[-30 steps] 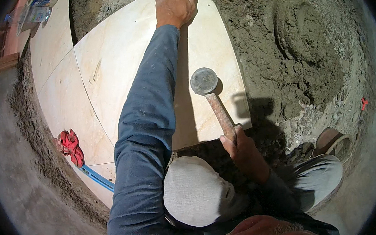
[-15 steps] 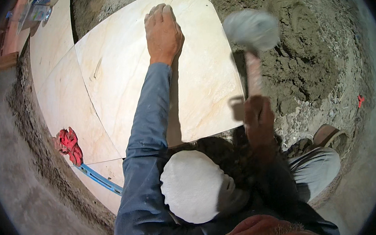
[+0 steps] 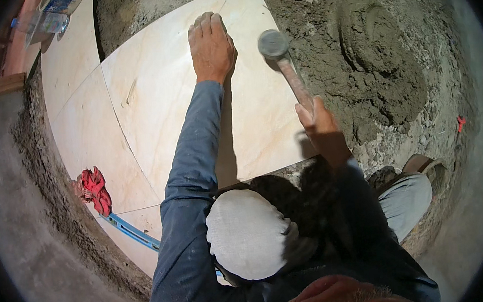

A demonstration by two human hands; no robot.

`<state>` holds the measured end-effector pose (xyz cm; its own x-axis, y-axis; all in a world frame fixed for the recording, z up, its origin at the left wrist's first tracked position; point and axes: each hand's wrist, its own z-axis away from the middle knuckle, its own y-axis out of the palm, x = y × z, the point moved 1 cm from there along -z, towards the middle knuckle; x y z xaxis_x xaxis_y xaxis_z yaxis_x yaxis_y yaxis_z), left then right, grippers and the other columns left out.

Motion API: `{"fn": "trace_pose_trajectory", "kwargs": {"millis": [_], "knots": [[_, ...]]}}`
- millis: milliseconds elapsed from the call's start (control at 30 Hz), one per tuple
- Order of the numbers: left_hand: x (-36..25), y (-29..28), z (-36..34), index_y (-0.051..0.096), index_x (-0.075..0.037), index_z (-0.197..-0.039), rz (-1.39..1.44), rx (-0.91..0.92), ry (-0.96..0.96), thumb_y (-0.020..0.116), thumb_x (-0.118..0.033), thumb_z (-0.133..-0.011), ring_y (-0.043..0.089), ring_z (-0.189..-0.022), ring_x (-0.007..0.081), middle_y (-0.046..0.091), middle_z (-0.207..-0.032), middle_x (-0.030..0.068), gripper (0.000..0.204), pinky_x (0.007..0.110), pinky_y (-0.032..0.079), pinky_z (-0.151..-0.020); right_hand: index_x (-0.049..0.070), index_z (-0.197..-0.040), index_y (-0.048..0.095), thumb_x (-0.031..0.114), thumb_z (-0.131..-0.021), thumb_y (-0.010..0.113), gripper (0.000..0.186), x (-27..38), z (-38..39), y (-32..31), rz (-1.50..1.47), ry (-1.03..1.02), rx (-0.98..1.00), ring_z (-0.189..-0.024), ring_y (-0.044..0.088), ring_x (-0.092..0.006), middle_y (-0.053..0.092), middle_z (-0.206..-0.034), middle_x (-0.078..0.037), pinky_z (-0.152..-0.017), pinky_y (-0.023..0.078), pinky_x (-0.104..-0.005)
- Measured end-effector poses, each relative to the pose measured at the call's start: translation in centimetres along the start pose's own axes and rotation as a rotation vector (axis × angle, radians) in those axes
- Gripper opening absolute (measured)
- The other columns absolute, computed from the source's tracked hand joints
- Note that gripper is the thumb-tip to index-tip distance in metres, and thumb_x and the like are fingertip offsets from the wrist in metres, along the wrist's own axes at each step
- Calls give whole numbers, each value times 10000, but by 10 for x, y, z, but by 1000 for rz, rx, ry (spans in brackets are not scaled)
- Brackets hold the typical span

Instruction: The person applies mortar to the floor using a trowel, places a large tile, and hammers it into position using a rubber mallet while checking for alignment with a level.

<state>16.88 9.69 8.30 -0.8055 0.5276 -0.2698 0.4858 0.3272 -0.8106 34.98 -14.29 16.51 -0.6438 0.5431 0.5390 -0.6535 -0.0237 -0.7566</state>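
My left hand point(image 3: 212, 48) rests palm down on a large cream marbled tile point(image 3: 159, 117), fingers laid on its surface and slightly bent, holding nothing. My right hand point(image 3: 322, 127) grips the handle of a rubber mallet point(image 3: 273, 44), whose round dark head is over the tile's upper right edge. Grey wet mortar point(image 3: 371, 67) spreads to the right of this tile, heaped in a ridged mound. More cream tiles point(image 3: 67, 62) lie to the left, with fine joints between them.
A red cloth point(image 3: 94, 191) and blue spirit level point(image 3: 128, 227) lie on the left tiles. Plastic containers point(image 3: 52, 21) sit upper left beside a wooden board point(image 3: 1, 86). A small red object point(image 3: 460, 123) lies on the right. My bent knees occupy the lower middle and right.
My left hand has moved back from the tile's far edge toward me. The mallet went up and rightward, blurred, then came back leftward over the tile's edge.
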Motion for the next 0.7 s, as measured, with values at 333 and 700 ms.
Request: {"fn": "trace_pose_trajectory", "kwargs": {"millis": [333,700], "knots": [[-2,8,-2,535,-20,-1305,7,-61,60,593,-127,-932,528,-1278,381,586,-1340,190,392,507,372,-1126,48,-1240,559,301,-1011,643,351,-35,11,3,119,-306,-62,-754,710,-402,652,-949,-273,-609,581,-454],[1,4,6,542,-56,-1348,-28,-47,22,572,-161,-964,525,-1304,365,582,-1378,169,399,502,358,-1154,-20,-1361,540,162,-1061,448,363,-63,123,-34,326,-407,346,-818,592,-306,582,-928,-147,-738,496,-418]]}}
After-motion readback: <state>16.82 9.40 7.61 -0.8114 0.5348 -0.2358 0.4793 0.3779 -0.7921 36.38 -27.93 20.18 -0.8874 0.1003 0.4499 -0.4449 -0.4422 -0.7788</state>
